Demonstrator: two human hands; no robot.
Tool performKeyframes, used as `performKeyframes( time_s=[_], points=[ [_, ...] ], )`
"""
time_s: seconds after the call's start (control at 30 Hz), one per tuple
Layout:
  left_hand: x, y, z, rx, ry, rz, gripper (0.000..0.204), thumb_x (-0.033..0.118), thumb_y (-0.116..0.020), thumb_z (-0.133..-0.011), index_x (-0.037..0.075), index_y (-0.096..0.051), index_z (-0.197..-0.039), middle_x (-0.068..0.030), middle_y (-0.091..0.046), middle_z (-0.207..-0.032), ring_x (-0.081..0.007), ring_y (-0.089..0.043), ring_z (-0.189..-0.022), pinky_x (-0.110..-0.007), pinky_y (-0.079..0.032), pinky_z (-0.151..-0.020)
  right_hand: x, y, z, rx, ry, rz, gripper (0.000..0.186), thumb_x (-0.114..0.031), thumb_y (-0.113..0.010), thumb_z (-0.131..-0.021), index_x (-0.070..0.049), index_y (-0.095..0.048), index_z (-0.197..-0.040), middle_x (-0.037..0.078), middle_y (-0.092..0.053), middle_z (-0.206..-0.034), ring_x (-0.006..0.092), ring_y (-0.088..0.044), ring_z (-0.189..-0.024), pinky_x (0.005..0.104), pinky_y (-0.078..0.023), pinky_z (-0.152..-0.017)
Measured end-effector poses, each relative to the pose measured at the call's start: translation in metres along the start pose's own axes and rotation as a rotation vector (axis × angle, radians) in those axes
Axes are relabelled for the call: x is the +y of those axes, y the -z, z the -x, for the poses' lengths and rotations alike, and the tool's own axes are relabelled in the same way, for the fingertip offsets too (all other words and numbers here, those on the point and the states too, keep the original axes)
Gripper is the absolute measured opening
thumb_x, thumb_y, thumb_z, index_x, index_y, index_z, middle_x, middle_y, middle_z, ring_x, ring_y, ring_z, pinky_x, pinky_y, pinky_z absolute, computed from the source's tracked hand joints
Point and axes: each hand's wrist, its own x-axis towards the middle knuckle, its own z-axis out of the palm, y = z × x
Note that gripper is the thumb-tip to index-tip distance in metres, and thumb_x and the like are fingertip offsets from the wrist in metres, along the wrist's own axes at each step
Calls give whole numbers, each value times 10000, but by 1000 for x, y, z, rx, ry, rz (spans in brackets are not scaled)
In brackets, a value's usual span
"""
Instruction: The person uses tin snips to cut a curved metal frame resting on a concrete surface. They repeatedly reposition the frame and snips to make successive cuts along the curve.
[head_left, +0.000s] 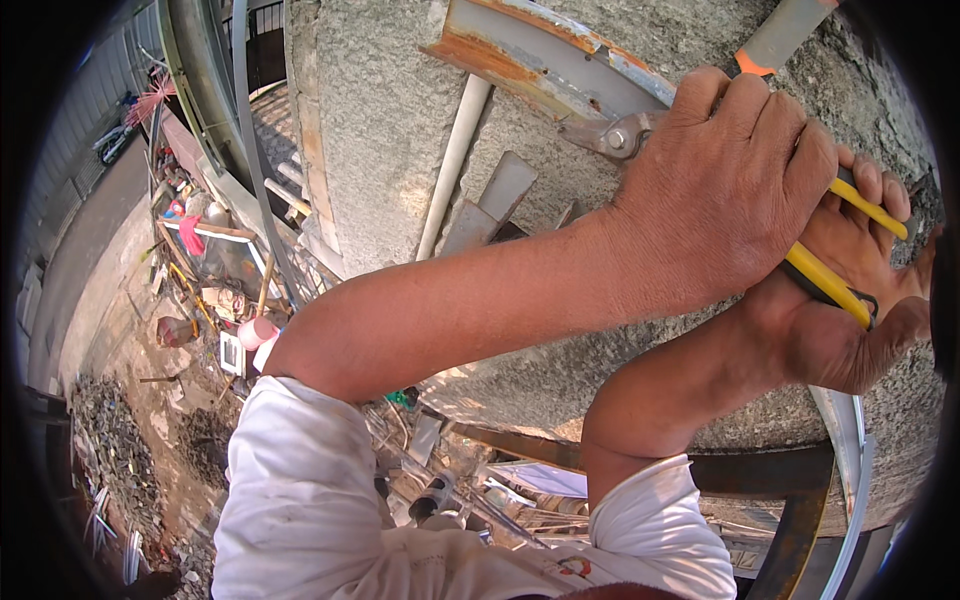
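Note:
My left hand [725, 195] is closed on metal snips with yellow and black handles [825, 275], their steel head [620, 137] showing beside its knuckles. The head lies against the lower edge of a rusty metal channel [510, 65] on rough concrete. My right hand [860, 260] is under the handles at the right, palm turned up and fingers curled at them. A grey and orange tool handle [785, 38] sticks out just above my left knuckles; what it belongs to is hidden.
A pale pipe [450, 165] and grey metal pieces [500, 190] lie on the concrete slab [370, 120]. A rusty steel frame [760, 470] crosses below my right arm. Far below at left are a cluttered yard [150, 350], a pink container [255, 333] and a corrugated wall [70, 170].

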Motion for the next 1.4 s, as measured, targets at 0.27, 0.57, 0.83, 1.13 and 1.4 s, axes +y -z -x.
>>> performKeyframes(
  time_s=[0.27, 0.57, 0.83, 1.13, 1.4],
  points=[
    [-1, -1, -10, -41, 47, 73, 151, 229, -634, -801, 84, -594, -789, -73, -622, -679, -221, -596, -712, -386, -433, -744, -5, 0, -9, 75, -126, -167, 354, -286, -728, -836, -97, -575, -1093, 148, -494, -1008, 297, -491, -1043, 447, -413, -1015],
    [0, 3, -6, -63, 8, 65, 159, 250, -653, -783, 102, -595, -785, -55, -613, -664, -220, -599, -712, -391, -441, -717, -5, -12, 7, 26, -62, -241, 370, -306, -722, -853, -91, -579, -1118, 166, -509, -1016, 302, -491, -1046, 444, -414, -1006],
    [0, -1, -2, -30, 0, 120, 153, 238, -647, -793, 98, -593, -823, -50, -611, -724, -222, -593, -742, -395, -433, -704, -7, -27, 20, -140, 41, 77, 668, -543, -764, -809, -152, -535, -1298, 202, -491, -1157, 348, -476, -1161, 514, -348, -1119],
    [10, -3, 1, 152, 17, 77, 306, 264, -620, -838, 37, -594, -1043, -94, -605, -881, -241, -580, -877, -398, -473, -764, -4, -11, 9, -84, -32, -96, 549, -500, -742, -846, -145, -566, -1226, 147, -493, -1030, 298, -488, -1043, 476, -376, -1034],
    [6, 5, 1, -57, -20, 125, 303, 261, -602, -842, 17, -605, -1022, -92, -608, -871, -246, -580, -842, -404, -481, -775, -5, -4, 7, -70, -52, -115, 447, -461, -723, -879, -140, -594, -1162, 98, -496, -917, 253, -499, -939, 443, -400, -958]
  ],
)
